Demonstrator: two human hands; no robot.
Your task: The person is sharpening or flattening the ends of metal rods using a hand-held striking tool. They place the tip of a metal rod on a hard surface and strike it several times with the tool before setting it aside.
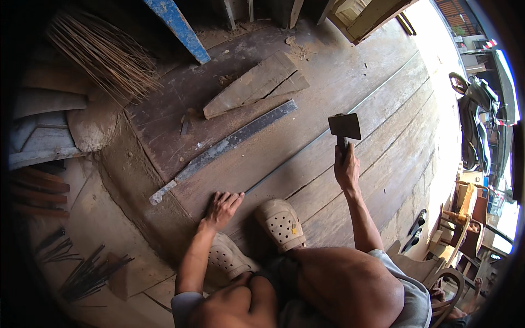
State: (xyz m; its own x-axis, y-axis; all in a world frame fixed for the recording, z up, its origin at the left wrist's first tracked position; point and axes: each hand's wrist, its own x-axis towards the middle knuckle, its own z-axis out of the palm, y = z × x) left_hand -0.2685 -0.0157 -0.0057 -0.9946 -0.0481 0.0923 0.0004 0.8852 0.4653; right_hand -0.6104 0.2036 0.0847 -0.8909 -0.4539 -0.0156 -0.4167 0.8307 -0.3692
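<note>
My right hand [346,170] grips the handle of a hammer with a dark square head [344,126], raised above the wooden floor planks [377,153]. My left hand [222,208] presses flat on the planks, fingers spread, at the near end of a long thin metal rod [306,145] that runs diagonally toward the upper right. A flat dark metal bar [229,143] lies parallel to the rod, a little farther away. I squat, with my beige perforated clogs [280,223] on the planks between my arms.
A wedge-shaped wood offcut [254,85] lies beyond the bar. A twig broom [104,52] and a blue post [178,27] are at the back left. Thin dark rods [87,270] lie at lower left. Wooden chair parts [456,224] and a parked scooter [473,120] are at right.
</note>
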